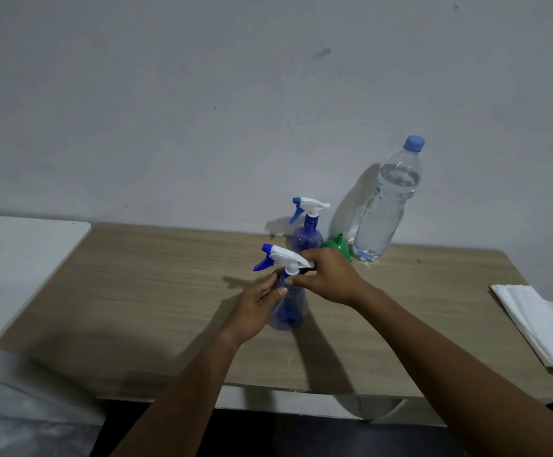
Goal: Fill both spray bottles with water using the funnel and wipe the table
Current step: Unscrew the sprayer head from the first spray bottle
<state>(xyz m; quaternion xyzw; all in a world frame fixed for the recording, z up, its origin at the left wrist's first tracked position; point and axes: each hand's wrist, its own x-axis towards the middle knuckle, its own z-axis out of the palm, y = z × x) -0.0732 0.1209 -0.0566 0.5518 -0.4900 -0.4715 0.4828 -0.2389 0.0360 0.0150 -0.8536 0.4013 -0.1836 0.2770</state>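
Note:
A blue spray bottle (pixel 289 310) stands mid-table. My left hand (pixel 254 308) grips its body from the left. My right hand (pixel 329 279) pinches its white and blue trigger head (pixel 280 257) at the collar. A second blue spray bottle (pixel 307 230) stands behind it near the wall, its trigger head on. A green funnel (pixel 337 246) lies spout-up behind my right hand, partly hidden. A large clear water bottle (pixel 387 206) with a blue cap stands at the wall, mostly full. White folded paper towels (pixel 539 321) lie at the table's right edge.
The wooden table (pixel 156 291) runs against a grey wall. A white surface (pixel 14 258) adjoins it on the left. The table's front edge lies close below my forearms, with dark floor beneath.

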